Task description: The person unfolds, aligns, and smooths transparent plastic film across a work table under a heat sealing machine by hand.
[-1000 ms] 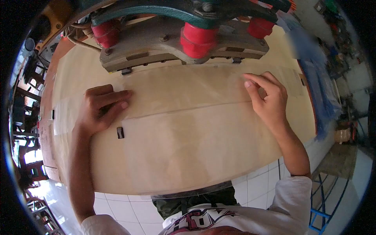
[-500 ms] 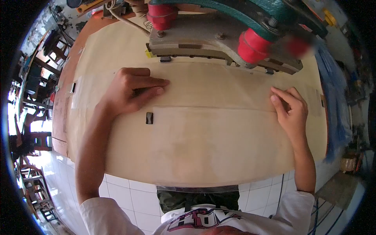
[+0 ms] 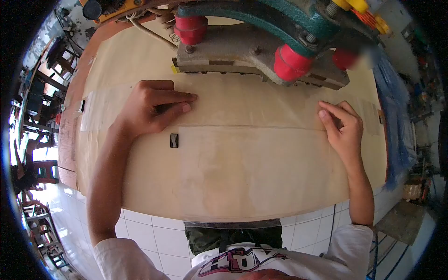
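Observation:
My left hand (image 3: 156, 108) rests over the tabletop, thumb and forefinger pinched on what looks like the edge of a clear plastic sheet (image 3: 252, 172). My right hand (image 3: 342, 123) pinches the same thin film farther right; the exact grip is hard to see. The sheet lies flat, with a straight line crossing it between the hands and its lower part reaching the front edge. Beyond my fingers, a grey metal press plate (image 3: 224, 49) hangs from a green arm (image 3: 261, 18) by red mounts (image 3: 293, 63). Its underside sits close to the film.
A small black block (image 3: 174, 140) lies left of the sheet on the tan-covered table (image 3: 144, 182). Clear tape (image 3: 88, 112) and another black piece (image 3: 83, 106) are at the left edge. Blue plastic (image 3: 394, 116) hangs at the right. A cable (image 3: 151, 31) runs behind the press.
The press plate has come down, covering the black pieces that showed beneath it. The whole view has shifted slightly. Both hands keep nearly the same pose.

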### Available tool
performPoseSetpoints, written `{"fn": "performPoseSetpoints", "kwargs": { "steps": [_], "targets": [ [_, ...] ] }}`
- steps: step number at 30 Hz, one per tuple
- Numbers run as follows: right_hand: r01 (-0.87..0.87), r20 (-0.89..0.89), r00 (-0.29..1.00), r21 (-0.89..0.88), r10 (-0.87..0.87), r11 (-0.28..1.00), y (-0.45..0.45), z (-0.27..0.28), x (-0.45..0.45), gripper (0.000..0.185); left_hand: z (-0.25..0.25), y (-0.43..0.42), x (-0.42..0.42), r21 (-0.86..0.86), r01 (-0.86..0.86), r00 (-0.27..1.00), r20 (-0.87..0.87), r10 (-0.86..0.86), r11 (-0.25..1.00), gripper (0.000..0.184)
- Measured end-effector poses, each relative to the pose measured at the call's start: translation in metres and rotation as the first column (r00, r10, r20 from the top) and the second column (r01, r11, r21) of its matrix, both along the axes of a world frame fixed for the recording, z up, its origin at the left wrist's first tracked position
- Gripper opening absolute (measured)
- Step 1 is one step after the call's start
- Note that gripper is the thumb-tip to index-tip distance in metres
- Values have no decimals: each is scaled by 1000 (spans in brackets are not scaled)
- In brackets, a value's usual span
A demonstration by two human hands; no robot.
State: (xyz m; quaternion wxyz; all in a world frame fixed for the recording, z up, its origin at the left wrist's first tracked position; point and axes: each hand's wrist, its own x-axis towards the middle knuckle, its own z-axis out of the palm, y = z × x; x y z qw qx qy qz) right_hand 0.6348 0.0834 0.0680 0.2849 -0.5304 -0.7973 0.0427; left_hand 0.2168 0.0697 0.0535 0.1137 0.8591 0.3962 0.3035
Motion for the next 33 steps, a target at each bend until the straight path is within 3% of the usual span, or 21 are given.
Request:
{"fn": "performPoseSetpoints", "kwargs": {
  "steps": [12, 18, 24, 33],
  "targets": [
    [13, 19, 1000, -12, -13, 1000, -1, 2, -2, 20, -1, 1, -3, 31, 12, 998, -67, -9, 999, 21],
    [-5, -4, 1000, 3, 5, 1000, 0, 0, 0, 19, -3, 2, -1, 25, 36, 999, 11, -37, 999, 20],
    [-3, 6, 1000, 7, 2, 1000, -1, 1, 0, 20, 3, -1, 0, -16, -11, 998, -61, 10, 1000, 20],
    [7, 15, 1000, -2, -7, 1000, -1, 2, 0, 22, -2, 1, -2, 24, 25, 1000, -10, -25, 999, 19]
  ]
}}
